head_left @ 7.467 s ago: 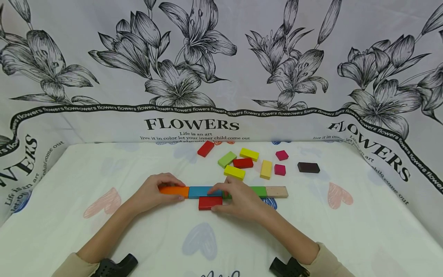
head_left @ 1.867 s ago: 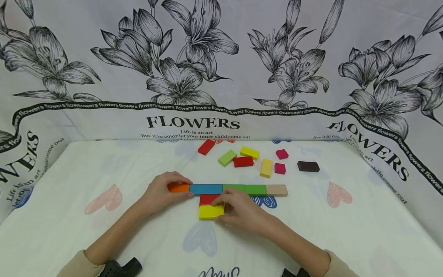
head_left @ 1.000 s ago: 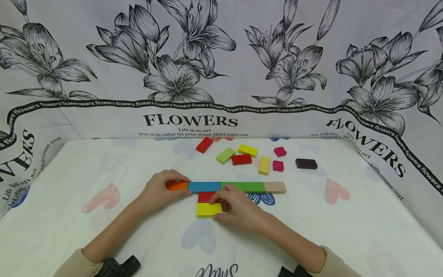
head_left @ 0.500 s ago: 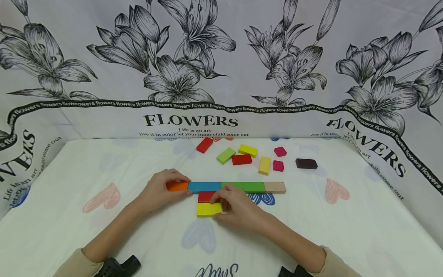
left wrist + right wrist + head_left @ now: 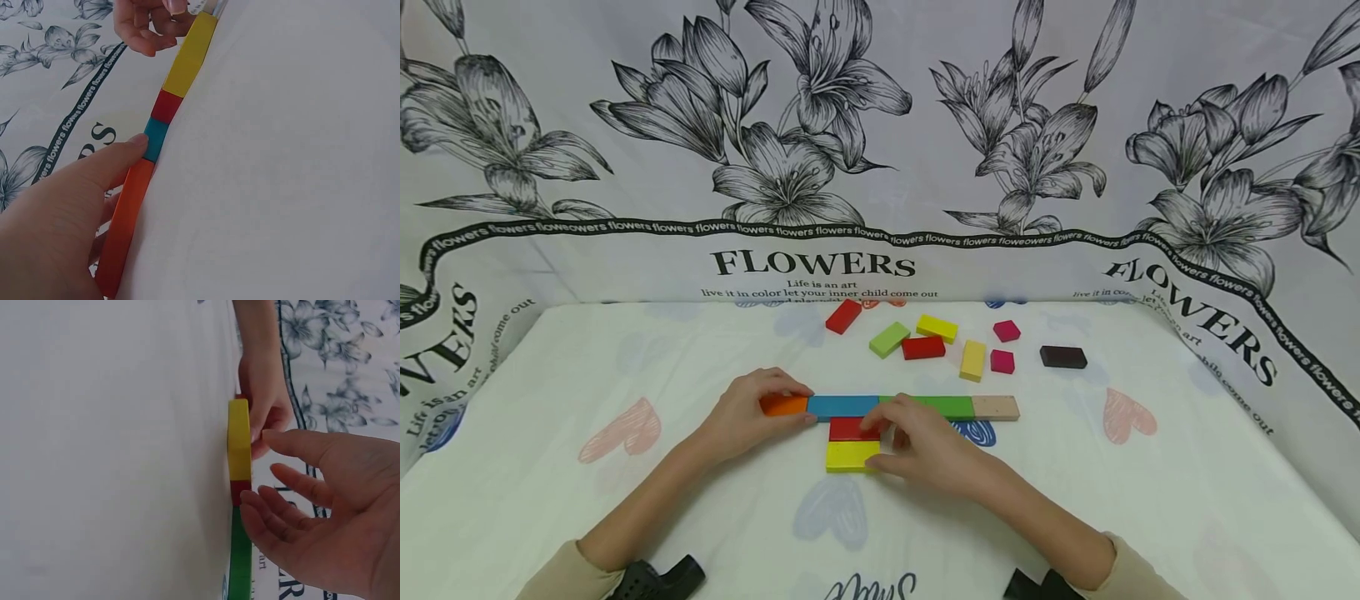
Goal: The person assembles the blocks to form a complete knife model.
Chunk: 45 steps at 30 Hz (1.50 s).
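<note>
Yellow block point(image 5: 850, 456) has come nearer — it abuts the red block point(image 5: 848, 429), long axis left-to-right. Left hand point(image 5: 748, 414) pinches the orange block point(image 5: 786, 406) (also crosswise); right hand point(image 5: 928, 446), fingers loosely apart.

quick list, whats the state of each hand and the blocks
left hand, gripping the orange block
row of blocks, straight, laid end to end
red block, lying against the row
yellow block, lying against the red block
right hand, fingers bent at the yellow block
far blocks, loose and scattered
dark block, lying apart
</note>
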Available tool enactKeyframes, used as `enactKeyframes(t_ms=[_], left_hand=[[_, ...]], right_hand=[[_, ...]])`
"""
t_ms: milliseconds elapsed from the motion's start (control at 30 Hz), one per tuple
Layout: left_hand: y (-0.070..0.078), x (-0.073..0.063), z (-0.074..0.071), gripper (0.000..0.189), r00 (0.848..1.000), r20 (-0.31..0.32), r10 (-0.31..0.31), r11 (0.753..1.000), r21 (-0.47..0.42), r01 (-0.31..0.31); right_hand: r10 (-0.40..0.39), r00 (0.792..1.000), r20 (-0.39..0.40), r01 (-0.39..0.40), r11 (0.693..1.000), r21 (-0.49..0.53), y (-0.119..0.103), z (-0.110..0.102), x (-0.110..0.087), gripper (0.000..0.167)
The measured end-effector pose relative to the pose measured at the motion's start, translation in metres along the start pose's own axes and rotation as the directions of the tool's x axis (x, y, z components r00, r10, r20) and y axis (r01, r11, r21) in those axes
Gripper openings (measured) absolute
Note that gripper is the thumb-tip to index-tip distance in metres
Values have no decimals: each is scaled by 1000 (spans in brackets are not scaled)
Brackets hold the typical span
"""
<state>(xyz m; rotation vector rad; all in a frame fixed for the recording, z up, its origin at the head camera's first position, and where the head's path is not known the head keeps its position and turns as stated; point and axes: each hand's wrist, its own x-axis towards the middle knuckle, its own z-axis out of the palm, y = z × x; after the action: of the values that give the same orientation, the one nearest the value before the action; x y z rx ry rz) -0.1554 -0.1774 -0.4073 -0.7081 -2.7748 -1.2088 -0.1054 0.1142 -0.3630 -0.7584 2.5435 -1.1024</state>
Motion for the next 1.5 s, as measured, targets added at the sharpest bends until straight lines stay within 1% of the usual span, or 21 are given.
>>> enactKeyframes(t_ms=[167, 300, 433, 533, 700, 833, 967, 1067, 1233, 1333, 1500], left_hand=[[-1, 0, 2, 27, 1000, 2, -31, 999, -17, 31], [-1, 0, 3, 27, 999, 1, -45, 999, -28, 45], [-1, 1, 4, 27, 998, 4, -58, 998, -35, 58], [0, 2, 4, 27, 998, 9, -65, 997, -37, 66], [2, 3, 4, 27, 996, 24, -84, 995, -46, 85], [2, 3, 4, 27, 996, 28, -90, 995, -52, 91], [1, 3, 3, 26, 996, 23, -85, 995, -49, 86], [1, 2, 2, 26, 996, 21, -85, 995, -44, 86], [2, 1, 1, 26, 996, 19, -88, 995, -43, 89], [1, 0, 0, 26, 996, 16, -86, 995, -46, 86], [-1, -1, -1, 26, 996, 19, -83, 995, -48, 84]], right_hand=[[40, 999, 1, -40, 999, 6, 1, -11, -2, 35], [48, 999, -16, -48, 999, 0, 5, -22, -4, 35], [31, 997, -64, -32, 999, -25, 12, -37, -7, 35], [18, 993, -115, -24, 999, -47, 20, -50, -10, 37], [38, 983, -182, -50, 997, -64, 31, -74, -20, 38], [93, 968, -234, -111, 992, -66, 41, -92, -28, 40], [106, 948, -301, -144, 984, -105, 53, -111, -37, 42], [111, 930, -350, -169, 976, -138, 63, -124, -43, 43], [149, 898, -413, -232, 960, -158, 79, -141, -50, 45], [144, 888, -436, -242, 953, -180, 86, -147, -52, 46], [145, 881, -450, -257, 946, -197, 100, -155, -54, 48]])
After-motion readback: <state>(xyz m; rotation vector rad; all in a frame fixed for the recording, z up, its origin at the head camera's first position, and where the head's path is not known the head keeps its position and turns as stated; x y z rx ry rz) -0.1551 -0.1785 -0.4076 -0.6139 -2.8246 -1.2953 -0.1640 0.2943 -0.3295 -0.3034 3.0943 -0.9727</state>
